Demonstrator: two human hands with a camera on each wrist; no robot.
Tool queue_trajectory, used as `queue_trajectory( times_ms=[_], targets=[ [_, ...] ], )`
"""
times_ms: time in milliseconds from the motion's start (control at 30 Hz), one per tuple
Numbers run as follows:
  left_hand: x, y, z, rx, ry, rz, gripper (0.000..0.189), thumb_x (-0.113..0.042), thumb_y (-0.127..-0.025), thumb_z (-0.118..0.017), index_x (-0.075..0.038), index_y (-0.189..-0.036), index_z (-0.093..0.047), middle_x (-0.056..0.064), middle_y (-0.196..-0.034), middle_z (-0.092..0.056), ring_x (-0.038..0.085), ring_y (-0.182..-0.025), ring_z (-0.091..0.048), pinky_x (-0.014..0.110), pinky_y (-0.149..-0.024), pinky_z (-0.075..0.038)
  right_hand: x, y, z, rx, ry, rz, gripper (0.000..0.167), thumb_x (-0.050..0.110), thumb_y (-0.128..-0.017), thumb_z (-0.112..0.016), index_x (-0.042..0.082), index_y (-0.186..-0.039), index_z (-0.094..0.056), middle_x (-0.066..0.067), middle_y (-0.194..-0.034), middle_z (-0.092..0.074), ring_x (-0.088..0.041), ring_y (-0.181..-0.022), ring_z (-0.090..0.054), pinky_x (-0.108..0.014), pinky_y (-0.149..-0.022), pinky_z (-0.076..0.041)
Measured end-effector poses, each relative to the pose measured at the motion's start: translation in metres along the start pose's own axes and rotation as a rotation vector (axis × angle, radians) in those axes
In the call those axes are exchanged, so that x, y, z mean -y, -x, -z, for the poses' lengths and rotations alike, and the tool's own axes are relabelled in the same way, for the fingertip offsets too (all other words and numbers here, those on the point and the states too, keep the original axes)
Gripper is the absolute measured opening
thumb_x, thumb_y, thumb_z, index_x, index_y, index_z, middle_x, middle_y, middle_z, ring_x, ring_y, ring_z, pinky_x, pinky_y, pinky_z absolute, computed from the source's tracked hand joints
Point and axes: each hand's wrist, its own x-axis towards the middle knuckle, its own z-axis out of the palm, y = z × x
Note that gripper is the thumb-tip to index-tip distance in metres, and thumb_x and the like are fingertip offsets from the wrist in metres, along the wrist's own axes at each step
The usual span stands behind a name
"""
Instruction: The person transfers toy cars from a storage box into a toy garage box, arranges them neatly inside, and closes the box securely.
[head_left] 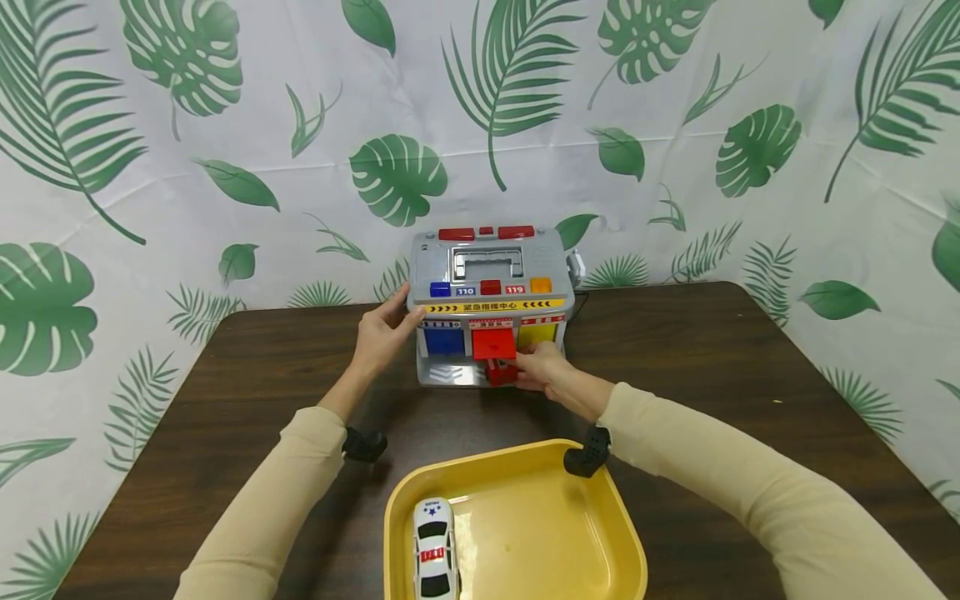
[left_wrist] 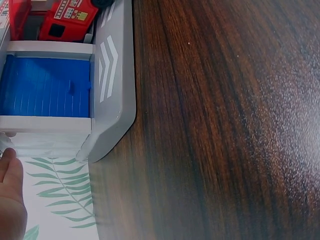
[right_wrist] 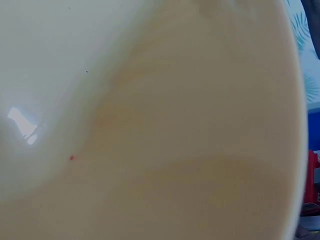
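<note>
A grey toy rescue station (head_left: 487, 267) stands on the table, with a blue door (head_left: 445, 341), a raised red door (head_left: 494, 343) and a yellow door (head_left: 537, 333). My left hand (head_left: 382, 333) rests against its left side with fingers fairly straight. At the middle bay, my right hand (head_left: 549, 368) pinches a red toy fire truck (head_left: 500, 373) just below the red door; its fingertips are partly hidden. The left wrist view shows the truck's stickered side next to the lowered blue door (left_wrist: 47, 86). My right hand's grip is out of sight in the right wrist view.
In front of the station sits a yellow tray (head_left: 525, 533) with a white toy police car (head_left: 434, 550) along its left side. The dark wooden table (head_left: 697, 358) ends at a leaf-patterned cloth (head_left: 300, 208) behind the station.
</note>
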Motion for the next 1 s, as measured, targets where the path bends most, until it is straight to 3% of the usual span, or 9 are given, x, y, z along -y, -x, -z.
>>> queue_trajectory(
  times_ms=[367,633,700,833,1000],
  targets=[
    [0.0012,-0.0001,0.0005,-0.002,-0.005,-0.006,0.054,-0.011,-0.091,-0.062,0.005,-0.137,-0.040,0.018,-0.140,-0.043,0.031,-0.121,-0.052,0.036,-0.096,-0.045,0.0012,0.0001,0.0026,0.016,0.033,-0.017,0.052,0.024,-0.096,-0.054,-0.007,-0.135,-0.039,-0.026,-0.134,-0.050,-0.022,-0.087,-0.064,-0.041,-0.085,-0.054],
    [0.0011,-0.0006,0.0002,-0.009,-0.003,-0.009,0.053,-0.011,-0.090,-0.063,0.006,-0.136,-0.041,0.018,-0.139,-0.044,0.031,-0.119,-0.053,0.032,-0.094,-0.047,-0.0008,0.0001,0.0024,0.028,0.058,-0.044,0.053,0.027,-0.095,-0.055,-0.001,-0.137,-0.037,-0.022,-0.125,-0.052,-0.015,-0.065,-0.058,-0.031,-0.063,-0.058],
    [0.0011,-0.0005,0.0003,-0.008,-0.001,-0.012,0.053,-0.010,-0.090,-0.062,0.006,-0.136,-0.041,0.019,-0.139,-0.044,0.031,-0.119,-0.053,0.031,-0.094,-0.047,-0.0008,-0.0005,0.0019,0.031,0.048,-0.047,0.053,0.027,-0.096,-0.054,-0.001,-0.137,-0.037,-0.020,-0.119,-0.054,-0.015,-0.065,-0.060,-0.031,-0.064,-0.059],
    [0.0008,-0.0003,0.0004,-0.006,-0.002,-0.021,0.053,-0.010,-0.090,-0.062,0.006,-0.137,-0.041,0.020,-0.138,-0.044,0.032,-0.119,-0.053,0.030,-0.093,-0.047,-0.0013,-0.0026,0.0002,0.027,-0.011,-0.032,0.048,0.024,-0.097,-0.053,-0.004,-0.133,-0.038,-0.018,-0.110,-0.055,-0.017,-0.070,-0.064,-0.037,-0.079,-0.056],
    [0.0008,0.0003,0.0007,-0.009,-0.001,-0.011,0.053,-0.010,-0.090,-0.062,0.006,-0.136,-0.042,0.020,-0.137,-0.045,0.033,-0.117,-0.054,0.025,-0.091,-0.049,-0.0020,-0.0035,-0.0026,0.021,-0.143,0.024,0.044,0.018,-0.096,-0.055,-0.006,-0.130,-0.040,-0.024,-0.118,-0.057,-0.023,-0.085,-0.066,-0.044,-0.092,-0.049]
  ],
)
